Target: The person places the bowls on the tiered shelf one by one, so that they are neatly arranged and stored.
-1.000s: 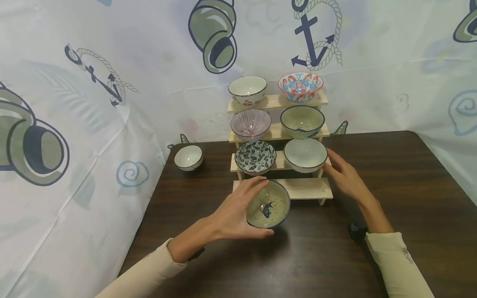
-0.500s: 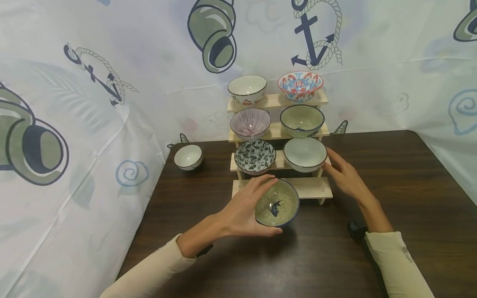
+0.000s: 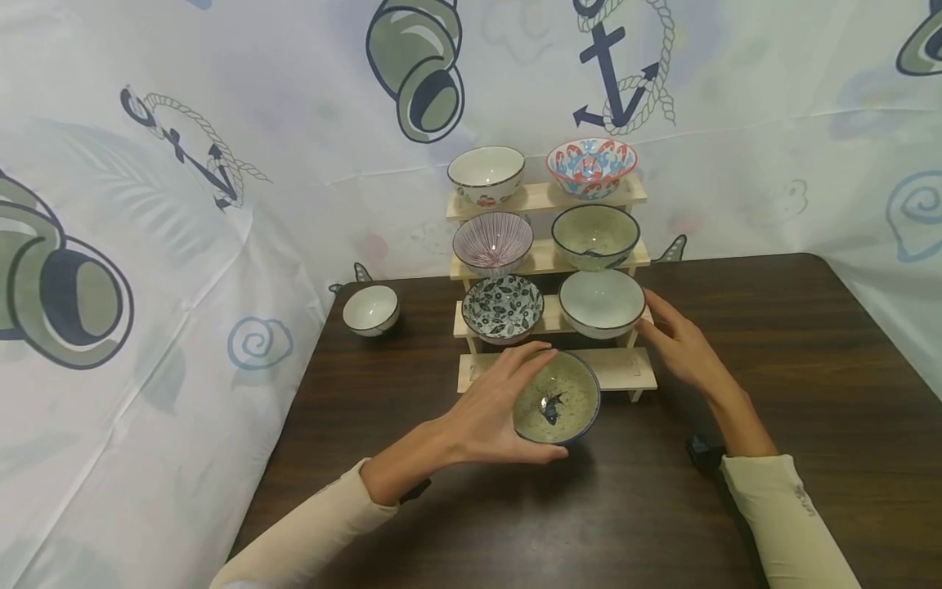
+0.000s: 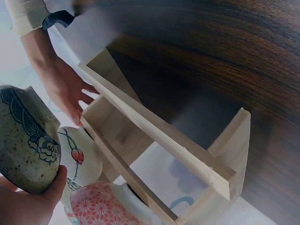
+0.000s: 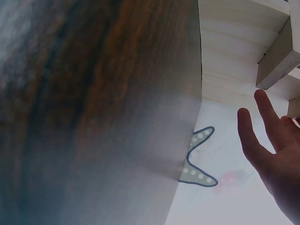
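Observation:
My left hand (image 3: 491, 407) grips a speckled green bowl (image 3: 565, 401) with a dark fish painted inside, its thumb and fingers spread around the rim. The bowl is held in the air before the lowest step of a tiered wooden stand (image 3: 625, 368). In the left wrist view, the outside of that bowl (image 4: 23, 140) shows a blue pattern. My right hand (image 3: 680, 343) is at the stand's right end, beside a plain white-inside bowl (image 3: 602, 301). Its fingers are fairly straight and spread in the right wrist view; whether they touch the bowl is hard to tell.
Higher steps bear a black floral bowl (image 3: 504, 309), a purple striped bowl (image 3: 493, 244), a green bowl (image 3: 596, 233), a white bowl (image 3: 486, 173) and a red-blue bowl (image 3: 591, 166). One small white bowl (image 3: 371, 311) stands left on the dark table (image 3: 773, 327). A printed cloth (image 3: 294, 98) hangs behind.
My left hand has carried the fish bowl to the right and slightly up along the front of the stand. The right hand has stayed at the stand's right end.

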The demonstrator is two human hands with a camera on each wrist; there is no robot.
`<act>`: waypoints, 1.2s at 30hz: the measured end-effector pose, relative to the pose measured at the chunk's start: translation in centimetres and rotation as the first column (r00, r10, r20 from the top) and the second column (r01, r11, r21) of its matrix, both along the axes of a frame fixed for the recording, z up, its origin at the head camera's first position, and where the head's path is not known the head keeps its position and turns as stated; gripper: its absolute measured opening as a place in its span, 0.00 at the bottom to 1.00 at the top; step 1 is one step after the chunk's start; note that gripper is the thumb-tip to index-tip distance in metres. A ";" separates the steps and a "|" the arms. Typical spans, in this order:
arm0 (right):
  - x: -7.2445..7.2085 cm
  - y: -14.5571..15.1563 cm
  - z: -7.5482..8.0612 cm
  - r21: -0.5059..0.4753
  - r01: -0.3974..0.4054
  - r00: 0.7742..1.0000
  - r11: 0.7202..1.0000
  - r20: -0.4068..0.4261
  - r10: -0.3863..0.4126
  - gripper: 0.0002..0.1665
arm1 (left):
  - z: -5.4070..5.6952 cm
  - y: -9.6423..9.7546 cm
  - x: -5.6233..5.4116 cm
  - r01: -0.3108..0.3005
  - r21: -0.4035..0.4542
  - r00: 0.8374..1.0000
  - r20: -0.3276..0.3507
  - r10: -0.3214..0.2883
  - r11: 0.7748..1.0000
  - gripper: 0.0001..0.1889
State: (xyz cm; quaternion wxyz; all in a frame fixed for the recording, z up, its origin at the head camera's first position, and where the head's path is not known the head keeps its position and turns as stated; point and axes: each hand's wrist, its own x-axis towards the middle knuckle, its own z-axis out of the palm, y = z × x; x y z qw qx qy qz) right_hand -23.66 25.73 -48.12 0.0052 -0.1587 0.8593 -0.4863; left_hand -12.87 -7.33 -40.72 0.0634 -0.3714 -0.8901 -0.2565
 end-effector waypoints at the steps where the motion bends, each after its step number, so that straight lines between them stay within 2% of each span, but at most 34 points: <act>1: 0.0 0.0 0.0 0.000 0.000 1.000 1.000 -0.001 0.000 0.37 | -0.1 0.1 0.0 0.002 0.004 1.000 0.003 -0.002 1.000 0.61; 16: -0.1 0.1 -0.1 -0.006 -0.009 1.000 1.000 -0.024 0.009 0.38 | -0.6 1.5 -0.6 0.038 0.011 0.999 0.011 -0.039 0.999 0.60; 36: 0.1 -0.1 0.1 -0.001 0.005 0.999 1.000 -0.042 -0.005 0.38 | -1.0 3.2 -1.6 0.024 -0.026 1.000 0.012 -0.023 0.999 0.61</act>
